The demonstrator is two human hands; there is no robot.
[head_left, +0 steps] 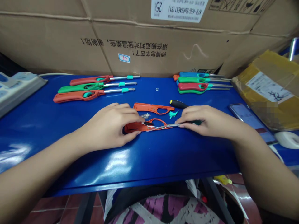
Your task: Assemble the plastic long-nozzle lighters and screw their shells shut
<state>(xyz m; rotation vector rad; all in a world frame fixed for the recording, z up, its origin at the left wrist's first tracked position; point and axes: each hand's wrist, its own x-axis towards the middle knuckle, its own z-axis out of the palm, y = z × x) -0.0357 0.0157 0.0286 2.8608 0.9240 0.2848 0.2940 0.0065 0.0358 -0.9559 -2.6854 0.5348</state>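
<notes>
1. Pink, black and white cloth (163, 208) on the person's lap is nearest, just under the edge of the blue table (140, 161).
2. Far left sits a white power strip (14, 88). Near it, three long lighters (93, 87) lie side by side: red, green and orange.
3. The left hand (109, 127) is curled over the fat end of the open orange lighter (134, 127). Its fingers and thumb are closed on it and press it flat on the middle of the table.
4. This lighter has its cover off, so thin wires (158, 127) and tiny parts show inside. It looks light and made of hard plastic, but the wires look easy to snap. The hard orange body is the safe place to hold, not the wires.
5. Just behind it lie the orange cover (153, 108), a small teal bit (173, 114) and a screwdriver (178, 104).
6. The right hand (207, 121) pinches the metal tube (171, 125) at the lighter's thin end, with its fingers nearly shut. Something green peeks out under them; it may be a ring on the tube, but it is mostly hidden.
7. Farther right are a pile of lighters (193, 84), a phone (247, 118) and a yellow parcel (268, 90).
</notes>
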